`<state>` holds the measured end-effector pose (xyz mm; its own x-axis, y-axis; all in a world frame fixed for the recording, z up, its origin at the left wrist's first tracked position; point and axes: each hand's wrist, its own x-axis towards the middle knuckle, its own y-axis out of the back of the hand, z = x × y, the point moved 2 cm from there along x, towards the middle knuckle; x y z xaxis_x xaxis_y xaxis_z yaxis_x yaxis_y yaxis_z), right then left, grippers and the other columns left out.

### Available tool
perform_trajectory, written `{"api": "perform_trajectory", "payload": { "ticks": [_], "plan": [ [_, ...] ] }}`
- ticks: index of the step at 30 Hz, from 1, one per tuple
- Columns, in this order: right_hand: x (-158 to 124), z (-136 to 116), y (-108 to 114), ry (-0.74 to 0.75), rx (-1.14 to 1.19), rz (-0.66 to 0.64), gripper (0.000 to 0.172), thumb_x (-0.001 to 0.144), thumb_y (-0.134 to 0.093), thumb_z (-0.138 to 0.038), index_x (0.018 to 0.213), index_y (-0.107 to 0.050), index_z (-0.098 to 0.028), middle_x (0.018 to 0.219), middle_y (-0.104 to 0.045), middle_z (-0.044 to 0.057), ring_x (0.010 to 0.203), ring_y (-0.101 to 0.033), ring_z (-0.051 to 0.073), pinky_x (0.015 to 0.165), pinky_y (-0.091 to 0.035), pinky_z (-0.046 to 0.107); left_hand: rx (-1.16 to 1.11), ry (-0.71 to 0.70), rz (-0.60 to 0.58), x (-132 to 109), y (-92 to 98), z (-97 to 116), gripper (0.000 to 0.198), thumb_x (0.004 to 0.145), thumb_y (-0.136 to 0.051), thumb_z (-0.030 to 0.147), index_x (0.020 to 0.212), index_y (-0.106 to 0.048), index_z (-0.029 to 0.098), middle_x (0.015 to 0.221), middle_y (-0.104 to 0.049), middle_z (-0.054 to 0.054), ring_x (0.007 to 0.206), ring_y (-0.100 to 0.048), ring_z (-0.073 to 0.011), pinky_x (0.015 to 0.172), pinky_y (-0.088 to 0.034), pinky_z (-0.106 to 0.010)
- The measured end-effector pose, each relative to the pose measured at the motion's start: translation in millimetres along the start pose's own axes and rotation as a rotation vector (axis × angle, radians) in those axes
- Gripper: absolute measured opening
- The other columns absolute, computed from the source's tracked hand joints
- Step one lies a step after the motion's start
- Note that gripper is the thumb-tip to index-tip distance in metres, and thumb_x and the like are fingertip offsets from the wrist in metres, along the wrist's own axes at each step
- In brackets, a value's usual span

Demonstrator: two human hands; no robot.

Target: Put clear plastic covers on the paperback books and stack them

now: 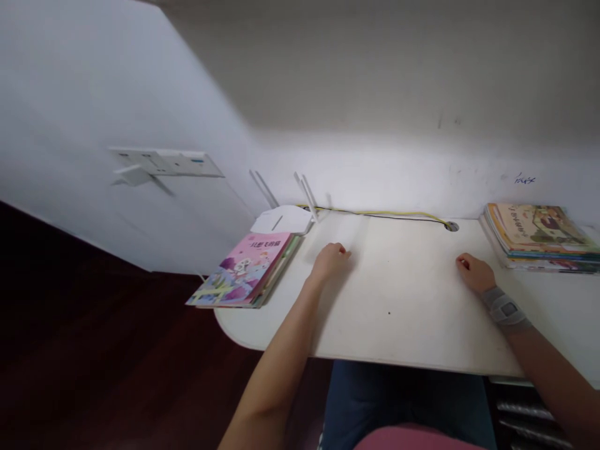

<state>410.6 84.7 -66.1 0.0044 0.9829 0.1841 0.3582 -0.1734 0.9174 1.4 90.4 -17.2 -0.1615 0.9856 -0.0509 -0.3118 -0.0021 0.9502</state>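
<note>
My left hand (pixel 330 261) is loosely closed over the white desk (pixel 398 337), its fingers curled in and nothing visible in them. A stack of picture books (pixel 253 265) with a pink and purple cover lies to its left, apart from it. My right hand (pixel 475 274) is also closed, resting on or just above the desktop with nothing showing in it. A grey band with a square face (pixel 506 307) wraps the right wrist. Beyond that hand, another stack of books (pixel 539 231) has a tan illustrated cover on top.
A white router (pixel 284 220) with upright antennas stands in the back left corner. Yellow and black cables (pixel 389 215) run along the wall to a round desk hole (pixel 451 226). A socket panel (pixel 166 162) with a plug is on the left wall.
</note>
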Motion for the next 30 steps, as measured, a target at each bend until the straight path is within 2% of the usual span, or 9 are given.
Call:
{"api": "perform_trajectory", "payload": {
  "ticks": [4, 8, 9, 11, 14, 17, 21, 25, 30],
  "plan": [
    [-4.9, -12.8, 0.4, 0.057, 0.030, 0.005, 0.026, 0.084, -0.043, -0.034, 0.095, -0.063, -0.020, 0.073, -0.065, 0.003, 0.065, -0.058, 0.018, 0.058, -0.041, 0.028, -0.072, 0.048, 0.069, -11.4, 19.2, 11.0, 0.024, 0.086, -0.040, 0.025, 0.085, -0.063, 0.015, 0.086, -0.069, -0.014, 0.091, -0.064, -0.0274, 0.075, -0.047, -0.035],
    [-40.4, -83.3, 1.2, 0.414, 0.240, 0.112, 0.054, 0.083, -0.051, -0.039, 0.131, -0.043, -0.015, 0.117, -0.059, 0.015, 0.109, -0.054, 0.027, 0.091, -0.044, 0.045, -0.271, -0.086, 0.045, -38.4, 25.4, 60.0, 0.023, 0.089, -0.038, 0.029, 0.097, -0.058, 0.018, 0.077, -0.071, -0.005, 0.074, -0.067, -0.0171, 0.069, -0.049, -0.027],
    [-51.7, -104.6, 1.8, 0.454, 0.302, 0.138, 0.065, 0.083, -0.053, -0.040, 0.139, -0.032, -0.015, 0.128, -0.051, 0.017, 0.118, -0.048, 0.028, 0.096, -0.042, 0.048, -0.367, -0.139, 0.021, -47.6, 25.8, 76.6, 0.024, 0.090, -0.037, 0.030, 0.103, -0.054, 0.019, 0.074, -0.071, -0.002, 0.068, -0.067, -0.0137, 0.066, -0.049, -0.024],
    [-71.3, -140.4, 3.9, 0.434, 0.382, 0.181, 0.083, 0.082, -0.056, -0.042, 0.146, -0.013, -0.015, 0.143, -0.035, 0.019, 0.131, -0.036, 0.029, 0.103, -0.037, 0.049, -0.826, -0.282, -0.095, -68.7, 28.0, 110.0, 0.027, 0.088, -0.041, 0.027, 0.113, -0.048, 0.017, 0.068, -0.070, -0.002, 0.062, -0.066, -0.0134, 0.060, -0.050, -0.023],
    [-88.2, -160.3, 15.2, 0.331, 0.435, 0.337, 0.086, 0.083, -0.056, -0.041, 0.148, -0.003, -0.018, 0.148, -0.026, 0.019, 0.135, -0.029, 0.030, 0.104, -0.035, 0.053, -1.157, -0.455, -0.186, -101.7, 40.2, 144.1, 0.029, 0.087, -0.047, 0.029, 0.112, -0.050, 0.016, 0.061, -0.066, 0.001, 0.058, -0.063, -0.0124, 0.059, -0.048, -0.022],
    [-95.5, -138.8, 39.0, 0.344, 0.358, 0.544, 0.067, 0.087, -0.050, -0.028, 0.146, -0.018, -0.022, 0.143, -0.036, 0.016, 0.132, -0.036, 0.028, 0.102, -0.037, 0.053, -1.291, -0.494, -0.138, -126.2, 58.3, 145.7, 0.034, 0.085, -0.053, 0.035, 0.113, -0.053, 0.016, 0.054, -0.061, 0.003, 0.051, -0.058, -0.0116, 0.055, -0.045, -0.022],
    [-110.7, -84.7, 74.4, 0.443, 0.063, 0.679, 0.052, 0.087, -0.048, -0.013, 0.136, -0.042, -0.031, 0.132, -0.052, 0.008, 0.128, -0.044, 0.026, 0.104, -0.035, 0.050, -1.276, -0.372, 0.042, -134.3, 63.9, 109.5, 0.037, 0.084, -0.054, 0.038, 0.114, -0.056, 0.017, 0.049, -0.050, 0.007, 0.045, -0.050, -0.0098, 0.051, -0.043, -0.022],
    [-131.3, -44.5, 76.4, 0.469, -0.182, 0.476, 0.051, 0.087, -0.047, -0.011, 0.135, -0.044, -0.027, 0.135, -0.051, 0.009, 0.130, -0.041, 0.025, 0.106, -0.035, 0.046, -0.878, -0.211, 0.130, -128.6, 25.7, 68.7, 0.042, 0.087, -0.047, 0.036, 0.124, -0.051, 0.016, 0.054, -0.052, 0.006, 0.049, -0.051, -0.0113, 0.056, -0.044, -0.024],
    [-142.8, -17.6, 34.6, 0.483, -0.348, 0.090, 0.041, 0.090, -0.041, -0.015, 0.128, -0.052, -0.026, 0.141, -0.046, 0.010, 0.136, -0.032, 0.027, 0.106, -0.030, 0.052, -0.142, -0.096, -0.004, -132.4, -35.4, 46.0, 0.039, 0.089, -0.038, 0.023, 0.124, -0.055, 0.021, 0.090, -0.069, -0.008, 0.080, -0.063, -0.0199, 0.072, -0.045, -0.030]
  ]
}}
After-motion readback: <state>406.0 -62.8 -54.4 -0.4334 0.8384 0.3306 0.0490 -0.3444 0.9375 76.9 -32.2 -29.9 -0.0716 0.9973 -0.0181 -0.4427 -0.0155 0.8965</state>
